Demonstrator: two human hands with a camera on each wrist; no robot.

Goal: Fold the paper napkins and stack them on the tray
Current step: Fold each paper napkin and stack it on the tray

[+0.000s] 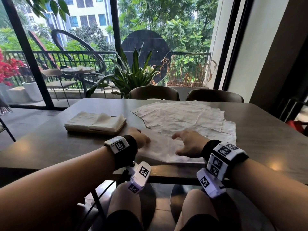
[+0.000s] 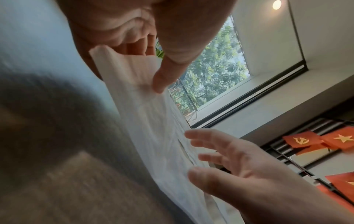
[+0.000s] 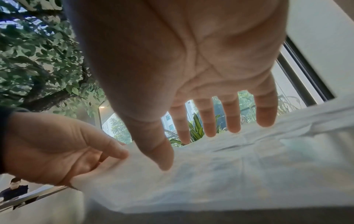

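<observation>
Left hand: I see my left hand at the left edge of the nearest napkin; in the left wrist view its thumb and curled fingers pinch a raised edge of that sheet.
Right hand: my right hand is spread over the same napkin, fingers straight and apart, gripping nothing. In the right wrist view the fingertips are just above the paper; whether they touch it I cannot tell.
Nearest napkin: flat and unfolded on the near part of the table, lying directly under and between both hands, its near edge close to the table's front edge.
Loose napkins: a fanned, overlapping spread of unfolded napkins lies beyond the hands, toward the far right of the table, the closest sheets touching or tucked under the one I am working.
Tray: the tray sits to the left of and a little beyond my left hand, near but apart from it.
Folded stack: folded napkins are piled on the tray, covering most of its top.
Surroundings: two chairs stand at the far side of the table, with a leafy plant behind them at the window.
</observation>
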